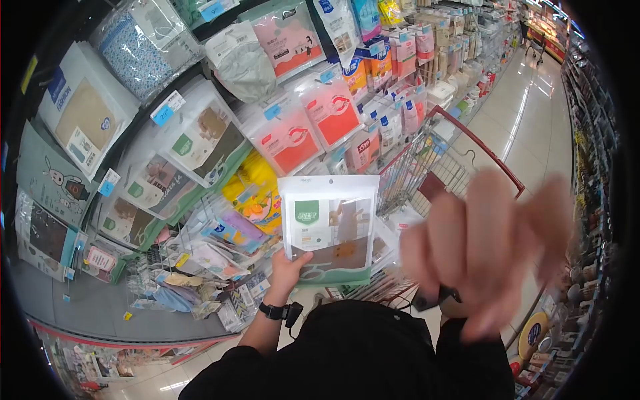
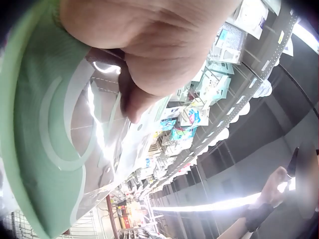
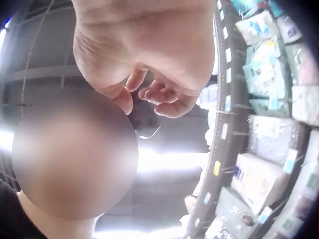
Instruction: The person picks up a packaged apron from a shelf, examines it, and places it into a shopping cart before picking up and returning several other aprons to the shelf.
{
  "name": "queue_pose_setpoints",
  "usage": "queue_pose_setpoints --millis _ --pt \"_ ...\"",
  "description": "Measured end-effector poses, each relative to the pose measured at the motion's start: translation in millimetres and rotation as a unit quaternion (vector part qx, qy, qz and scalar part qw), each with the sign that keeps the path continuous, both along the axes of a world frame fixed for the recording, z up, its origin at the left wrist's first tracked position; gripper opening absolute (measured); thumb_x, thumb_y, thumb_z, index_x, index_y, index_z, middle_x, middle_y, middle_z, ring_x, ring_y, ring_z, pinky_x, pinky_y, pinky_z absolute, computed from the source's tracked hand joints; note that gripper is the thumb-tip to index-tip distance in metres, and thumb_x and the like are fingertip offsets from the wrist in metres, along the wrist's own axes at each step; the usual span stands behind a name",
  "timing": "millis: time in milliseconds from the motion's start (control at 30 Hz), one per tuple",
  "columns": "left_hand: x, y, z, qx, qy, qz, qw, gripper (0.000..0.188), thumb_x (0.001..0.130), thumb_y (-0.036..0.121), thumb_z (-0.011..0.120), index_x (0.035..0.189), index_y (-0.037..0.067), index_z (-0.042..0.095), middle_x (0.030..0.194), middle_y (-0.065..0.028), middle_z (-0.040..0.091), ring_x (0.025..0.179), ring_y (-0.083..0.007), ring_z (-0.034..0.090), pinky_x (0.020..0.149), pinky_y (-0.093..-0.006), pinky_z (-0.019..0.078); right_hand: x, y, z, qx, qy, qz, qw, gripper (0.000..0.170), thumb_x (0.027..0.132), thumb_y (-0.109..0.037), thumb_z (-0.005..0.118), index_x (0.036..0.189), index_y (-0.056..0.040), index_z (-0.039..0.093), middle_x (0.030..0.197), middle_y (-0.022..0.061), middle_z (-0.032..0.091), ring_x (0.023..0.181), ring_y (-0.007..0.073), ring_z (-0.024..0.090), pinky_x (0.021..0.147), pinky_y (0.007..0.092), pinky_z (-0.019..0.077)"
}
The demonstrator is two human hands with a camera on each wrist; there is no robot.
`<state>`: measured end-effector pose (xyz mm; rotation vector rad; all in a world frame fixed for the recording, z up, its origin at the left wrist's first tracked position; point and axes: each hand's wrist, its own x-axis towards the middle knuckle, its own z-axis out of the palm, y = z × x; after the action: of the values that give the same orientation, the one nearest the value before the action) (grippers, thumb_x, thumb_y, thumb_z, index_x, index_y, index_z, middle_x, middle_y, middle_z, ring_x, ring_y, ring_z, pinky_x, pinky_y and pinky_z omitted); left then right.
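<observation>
A flat clear package with a green label and green lower edge (image 1: 327,230) stands upright before the body. My left hand (image 1: 287,272) grips its lower left side, thumb on the front face. In the left wrist view, the palm (image 2: 149,40) lies over the package (image 2: 45,129), whose far side is hidden. Raised close to the head camera, my right hand (image 1: 483,247) is blurred, its fingers loosely bent. The right wrist view shows this hand (image 3: 144,55) with bent fingers beside the head and nothing visible between them.
Shelves of hanging packages (image 1: 287,133) run along the left. A wire shopping cart with a red handle (image 1: 477,143) stands just beyond the held package. The tiled aisle floor (image 1: 527,113) stretches away at the right, with more goods (image 1: 587,200) along its far side.
</observation>
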<state>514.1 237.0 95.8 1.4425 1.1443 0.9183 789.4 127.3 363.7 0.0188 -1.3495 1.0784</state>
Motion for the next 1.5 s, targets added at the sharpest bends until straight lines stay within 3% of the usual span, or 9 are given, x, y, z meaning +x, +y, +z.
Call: queue_pose_setpoints --millis 167,333,433,533,600,800,933,1100,1500 --pt "-6 -2 -10 -0.004 0.0 0.014 1.0 0.029 0.079 0.007 0.071 0.105 -0.002 0.064 0.098 -0.0079 0.069 0.088 -0.0138 0.063 0.079 -0.0281 0.0496 45 50 -111 -0.093 0.104 -0.245 0.959 0.021 0.092 -0.022 0.057 0.087 -0.0115 0.04 0.074 0.001 0.042 0.067 0.0125 0.04 0.064 0.0288 0.0363" --pt "-16 -3 -13 0.004 0.016 0.028 0.999 0.03 0.079 0.007 0.071 0.106 -0.001 0.064 0.097 -0.0077 0.069 0.087 -0.0134 0.064 0.079 -0.0283 0.0496 86 62 -303 -0.325 -0.237 -0.532 0.745 0.02 0.09 -0.015 0.057 0.075 -0.0028 0.051 0.066 0.0071 0.049 0.065 0.0153 0.049 0.061 0.0297 0.0393" --pt "-16 -4 -4 0.014 0.034 0.021 0.999 0.029 0.078 0.008 0.072 0.105 -0.001 0.064 0.096 -0.0072 0.069 0.086 -0.0132 0.064 0.078 -0.0282 0.0497 101 29 -409 -0.293 -0.484 -0.541 0.622 0.027 0.083 -0.017 0.064 0.105 -0.0017 0.063 0.085 0.0237 0.063 0.084 0.0369 0.06 0.077 0.0434 0.0452" --pt "-19 -4 -13 0.009 0.063 0.024 0.998 0.029 0.078 0.007 0.072 0.105 -0.001 0.065 0.095 -0.0065 0.069 0.084 -0.0124 0.063 0.078 -0.0275 0.0496 110 -15 -464 -0.296 -0.606 -0.51 0.534 0.047 0.08 -0.038 0.067 0.109 -0.0009 0.063 0.089 0.0235 0.065 0.094 0.0372 0.06 0.092 0.0514 0.0384" --pt "-19 -7 -20 -0.006 0.075 0.03 0.997 0.028 0.078 0.005 0.071 0.104 -0.002 0.065 0.095 -0.0059 0.069 0.084 -0.0117 0.062 0.077 -0.027 0.0495 116 -33 -462 -0.302 -0.787 -0.336 0.42 0.072 0.073 -0.061 0.063 0.112 0.0001 0.062 0.097 0.0234 0.065 0.102 0.0369 0.058 0.101 0.0565 0.0289" --pt "-2 -26 -19 -0.005 0.1 0.031 0.995 0.032 0.077 0.013 0.074 0.105 0.0 0.065 0.091 -0.0073 0.07 0.081 -0.0113 0.063 0.075 -0.0276 0.0499 127 -34 -441 -0.299 -0.842 -0.182 0.41 0.085 0.061 -0.076 0.061 0.112 -0.0086 0.065 0.11 0.0194 0.063 0.106 0.0337 0.058 0.101 0.0532 0.03" --pt "7 -33 -24 0.024 0.09 0.031 0.995 0.031 0.078 0.012 0.074 0.105 0.0 0.065 0.092 -0.007 0.07 0.082 -0.0111 0.063 0.076 -0.0279 0.0496 145 -47 -477 -0.137 -0.784 -0.337 0.503 0.08 0.051 -0.078 0.064 0.1 -0.0157 0.071 0.11 0.0104 0.065 0.108 0.0309 0.057 0.091 0.0451 0.0408" --pt "14 -50 -28 -0.031 0.039 0.048 0.998 0.028 0.079 0.01 0.073 0.104 0.0 0.065 0.094 -0.0055 0.069 0.083 -0.0107 0.062 0.076 -0.027 0.0495 140 -39 -453 -0.247 -0.853 -0.211 0.409 0.084 0.057 -0.085 0.055 0.082 -0.0055 0.069 0.079 0.0134 0.068 0.078 0.0321 0.067 0.077 0.0432 0.049" --pt "33 -22 -1 -0.042 -0.132 0.113 0.984 0.031 0.08 0.007 0.071 0.107 -0.004 0.062 0.098 -0.0079 0.068 0.086 -0.0131 0.062 0.078 -0.0279 0.0497 134 -50 -456 -0.248 -0.84 -0.242 0.417 0.09 0.055 -0.086 0.054 0.085 -0.0024 0.067 0.076 0.0175 0.067 0.076 0.0323 0.067 0.077 0.045 0.0476"
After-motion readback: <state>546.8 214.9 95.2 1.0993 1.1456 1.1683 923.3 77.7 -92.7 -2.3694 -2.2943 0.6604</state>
